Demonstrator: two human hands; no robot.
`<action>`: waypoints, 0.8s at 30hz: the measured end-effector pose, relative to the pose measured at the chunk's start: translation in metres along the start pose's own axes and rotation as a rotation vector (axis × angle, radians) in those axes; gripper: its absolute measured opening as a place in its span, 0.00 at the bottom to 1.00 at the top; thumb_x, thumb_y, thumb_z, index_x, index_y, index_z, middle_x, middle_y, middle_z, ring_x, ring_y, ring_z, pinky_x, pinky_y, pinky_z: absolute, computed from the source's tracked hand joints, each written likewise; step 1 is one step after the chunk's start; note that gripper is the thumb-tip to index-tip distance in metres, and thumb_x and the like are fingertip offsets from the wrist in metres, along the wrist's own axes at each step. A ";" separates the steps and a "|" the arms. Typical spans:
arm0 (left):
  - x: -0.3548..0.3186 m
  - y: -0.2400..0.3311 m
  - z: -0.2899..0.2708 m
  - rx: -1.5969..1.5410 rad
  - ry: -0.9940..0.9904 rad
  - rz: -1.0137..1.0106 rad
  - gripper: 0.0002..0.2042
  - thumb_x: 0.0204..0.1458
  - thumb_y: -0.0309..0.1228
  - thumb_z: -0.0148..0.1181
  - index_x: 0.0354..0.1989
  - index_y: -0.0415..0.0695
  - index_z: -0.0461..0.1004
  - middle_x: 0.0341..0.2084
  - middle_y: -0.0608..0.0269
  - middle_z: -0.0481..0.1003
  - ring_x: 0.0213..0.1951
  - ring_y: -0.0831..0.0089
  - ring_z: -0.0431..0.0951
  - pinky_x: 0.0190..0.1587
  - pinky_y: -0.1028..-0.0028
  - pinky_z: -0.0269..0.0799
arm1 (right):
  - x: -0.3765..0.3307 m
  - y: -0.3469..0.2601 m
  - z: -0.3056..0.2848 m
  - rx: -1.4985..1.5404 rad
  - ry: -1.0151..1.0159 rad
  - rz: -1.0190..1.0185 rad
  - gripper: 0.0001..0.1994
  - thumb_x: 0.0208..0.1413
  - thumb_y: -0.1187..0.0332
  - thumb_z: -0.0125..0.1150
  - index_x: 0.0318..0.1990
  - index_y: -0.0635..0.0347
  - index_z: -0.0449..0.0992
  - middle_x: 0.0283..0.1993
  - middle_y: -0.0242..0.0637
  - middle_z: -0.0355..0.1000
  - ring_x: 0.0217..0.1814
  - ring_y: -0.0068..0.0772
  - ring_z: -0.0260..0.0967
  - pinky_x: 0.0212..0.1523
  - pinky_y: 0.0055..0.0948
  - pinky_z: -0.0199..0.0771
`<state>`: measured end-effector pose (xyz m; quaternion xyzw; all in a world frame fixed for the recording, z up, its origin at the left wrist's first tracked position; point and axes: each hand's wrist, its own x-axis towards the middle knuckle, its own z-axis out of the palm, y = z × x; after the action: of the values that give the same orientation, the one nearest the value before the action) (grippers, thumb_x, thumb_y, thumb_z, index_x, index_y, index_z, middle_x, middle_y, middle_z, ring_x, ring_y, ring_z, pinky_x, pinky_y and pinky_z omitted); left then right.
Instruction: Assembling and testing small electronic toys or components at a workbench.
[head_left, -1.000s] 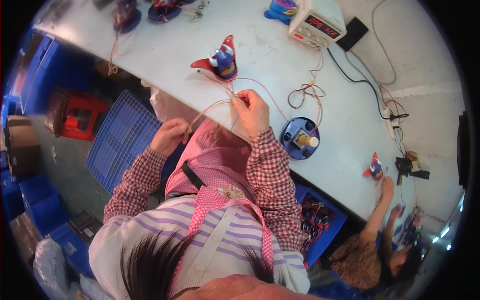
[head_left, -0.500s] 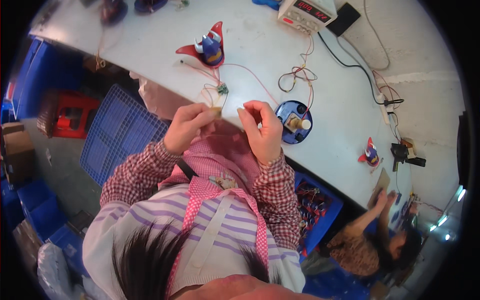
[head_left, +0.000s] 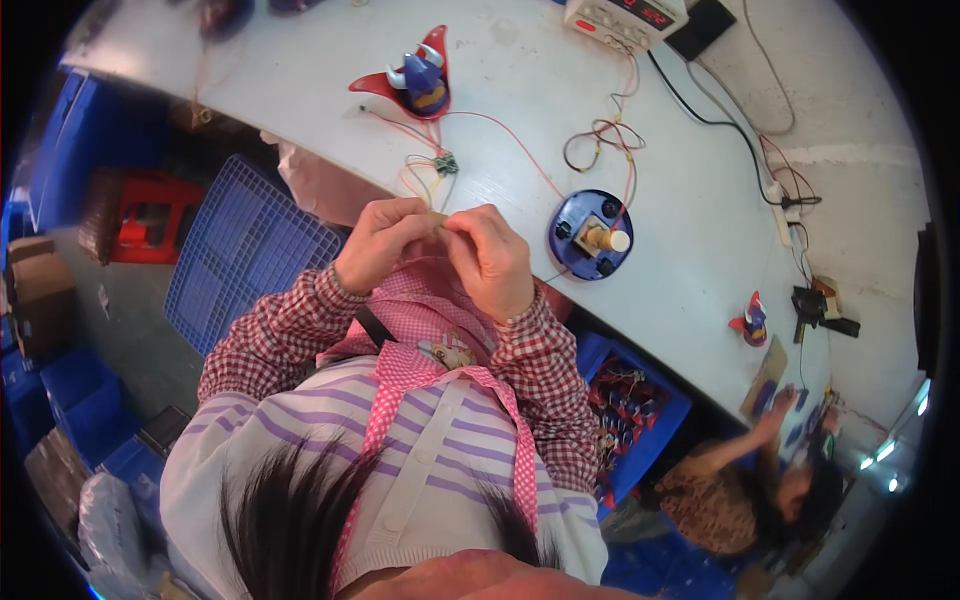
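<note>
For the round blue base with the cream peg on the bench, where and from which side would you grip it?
Grip the round blue base by its outer rim, fingers coming from above on the near and left edge. It lies flat on the white bench, and its cream peg lies across the middle. Red wires run off its far side, so that side is likely best avoided.

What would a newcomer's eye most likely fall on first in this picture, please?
Probably the two hands at the centre: the left hand and right hand meet fingertip to fingertip at the edge of the white workbench, pinching something too small to identify. Next, the red and blue toy figure beyond them, trailing thin wires to a small circuit board, and the round blue base to the right.
</note>
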<state>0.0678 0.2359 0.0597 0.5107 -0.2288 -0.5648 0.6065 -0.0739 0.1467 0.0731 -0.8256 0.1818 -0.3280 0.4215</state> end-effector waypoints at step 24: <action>-0.009 0.046 0.015 0.808 0.115 0.401 0.06 0.46 0.26 0.63 0.25 0.39 0.72 0.17 0.67 0.70 0.18 0.82 0.64 0.23 0.86 0.63 | -0.068 -0.002 -0.079 -0.206 0.569 0.327 0.19 0.41 0.76 0.67 0.44 0.62 0.70 0.37 0.35 0.67 0.26 0.20 0.59 0.25 0.18 0.61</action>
<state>0.0735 0.2315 0.1082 0.6825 -0.4913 -0.2722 0.4677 -0.1772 0.1418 0.0822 -0.6991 0.4544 -0.4532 0.3154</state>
